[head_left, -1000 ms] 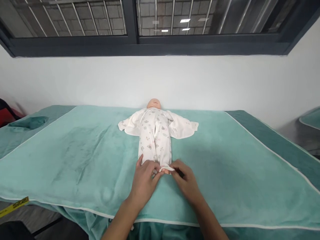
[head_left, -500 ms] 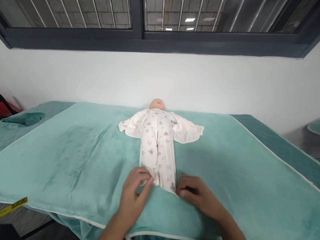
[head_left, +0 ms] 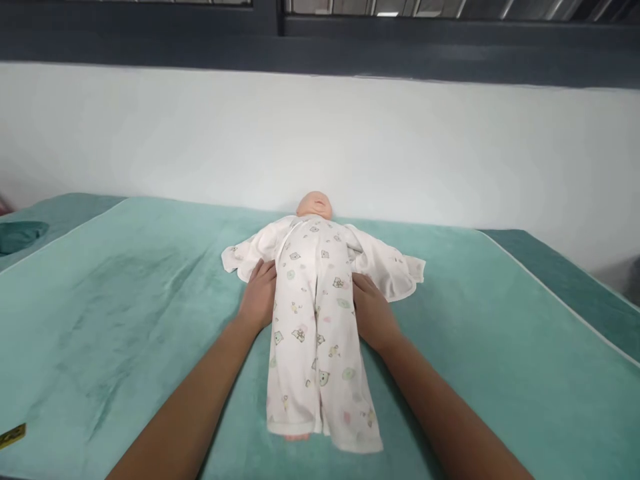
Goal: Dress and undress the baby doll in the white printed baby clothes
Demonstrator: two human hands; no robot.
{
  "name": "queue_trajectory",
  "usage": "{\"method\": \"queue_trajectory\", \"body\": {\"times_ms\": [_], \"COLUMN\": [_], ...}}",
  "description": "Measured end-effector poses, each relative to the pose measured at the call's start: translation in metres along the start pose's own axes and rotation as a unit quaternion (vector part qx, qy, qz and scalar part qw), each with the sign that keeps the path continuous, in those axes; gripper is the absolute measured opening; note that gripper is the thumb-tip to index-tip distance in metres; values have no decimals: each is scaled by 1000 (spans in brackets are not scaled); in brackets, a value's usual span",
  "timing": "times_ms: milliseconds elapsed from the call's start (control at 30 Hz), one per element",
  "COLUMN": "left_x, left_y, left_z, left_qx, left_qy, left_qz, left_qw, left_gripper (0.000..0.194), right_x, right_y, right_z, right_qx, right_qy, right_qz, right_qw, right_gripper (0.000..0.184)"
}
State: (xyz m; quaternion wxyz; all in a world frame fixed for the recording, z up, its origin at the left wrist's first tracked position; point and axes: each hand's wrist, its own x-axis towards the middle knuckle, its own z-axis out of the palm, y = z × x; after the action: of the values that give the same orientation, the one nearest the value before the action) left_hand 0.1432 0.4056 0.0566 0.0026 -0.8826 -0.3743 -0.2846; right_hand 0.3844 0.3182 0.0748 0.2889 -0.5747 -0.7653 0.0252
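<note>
A baby doll (head_left: 314, 204) lies on its back, dressed in a white printed top (head_left: 383, 257) with its sleeves spread. White baby pants (head_left: 315, 320) with small animal prints cover its front and legs. My left hand (head_left: 260, 293) rests against the left side of the pants near the waist, fingers stretched forward. Against the opposite side is my right hand (head_left: 373, 310), fingers also forward. The fingertips of both hands are partly hidden at the fabric edges. A bit of the doll's foot (head_left: 297, 437) shows below the left hem.
The doll lies on a teal padded cover (head_left: 140, 313) with pale piping. A white wall (head_left: 320, 140) stands just behind its head, with a dark window frame (head_left: 150, 40) above. Yellow tape (head_left: 13, 435) shows at the lower left.
Both hands have left the pants' hems and moved forward to the sides of the waist. The view has tilted down and closer, and part of a foot now shows.
</note>
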Motion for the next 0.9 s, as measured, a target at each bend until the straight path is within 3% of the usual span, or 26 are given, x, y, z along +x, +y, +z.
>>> {"method": "queue_trajectory", "body": {"times_ms": [133, 333, 467, 600, 767, 900], "left_x": [1, 1, 1, 1, -1, -1], "left_y": [-7, -3, 1, 3, 5, 7], "left_z": [3, 2, 0, -2, -5, -6], "left_qx": [-74, -128, -128, -126, -143, -175], "left_qy": [20, 5, 11, 1, 14, 11], "left_qz": [31, 47, 33, 30, 16, -12], "left_qw": [997, 991, 991, 992, 990, 984], "left_gripper": [26, 23, 25, 25, 24, 21], "right_x": [-4, -2, 0, -1, -3, -8], "right_y": [4, 2, 2, 2, -3, -6], "right_z": [-1, -4, -5, -4, -5, -11], "right_qx": [38, -6, -55, -63, 42, 144], "right_qy": [18, 4, -12, -5, 17, 14], "right_qz": [63, 100, 94, 60, -44, 34], "right_qw": [997, 995, 994, 996, 998, 989], "right_gripper": [35, 20, 12, 17, 15, 15]}}
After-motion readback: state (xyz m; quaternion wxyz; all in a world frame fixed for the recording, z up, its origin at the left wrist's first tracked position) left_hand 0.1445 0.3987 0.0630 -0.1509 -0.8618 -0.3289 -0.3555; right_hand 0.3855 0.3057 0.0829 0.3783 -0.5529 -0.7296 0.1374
